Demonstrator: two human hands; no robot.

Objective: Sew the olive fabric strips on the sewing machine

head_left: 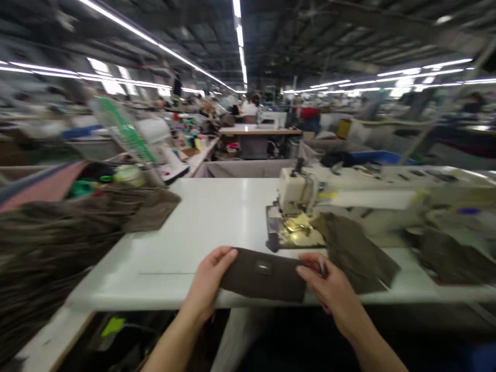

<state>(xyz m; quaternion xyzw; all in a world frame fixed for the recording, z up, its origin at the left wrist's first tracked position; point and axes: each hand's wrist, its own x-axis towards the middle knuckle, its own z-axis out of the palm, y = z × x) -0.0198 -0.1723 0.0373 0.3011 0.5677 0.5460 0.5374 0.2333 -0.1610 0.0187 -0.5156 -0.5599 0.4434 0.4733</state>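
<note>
A dark brown-olive fabric piece (248, 284) is stretched between my two hands over the front edge of the white table. On it is a small patch with a shiny mark. My left hand (211, 276) pinches its left end between thumb and fingers. My right hand (329, 284) grips the upper right corner; a small dark object also shows among its fingers, too blurred to name. Just beyond the fabric stands a sewing machine (296, 191), its lit metal plate (300, 232) near my right hand. Another olive fabric piece (352, 248) lies beside the plate.
A large heap of dark olive fabric (58, 248) lies at the left, one flat piece overlapping the white table (217, 206). More olive fabric (453, 256) rests at the right under the machine arm. Ahead are a grey cloth bin (240, 168) and other workstations with people.
</note>
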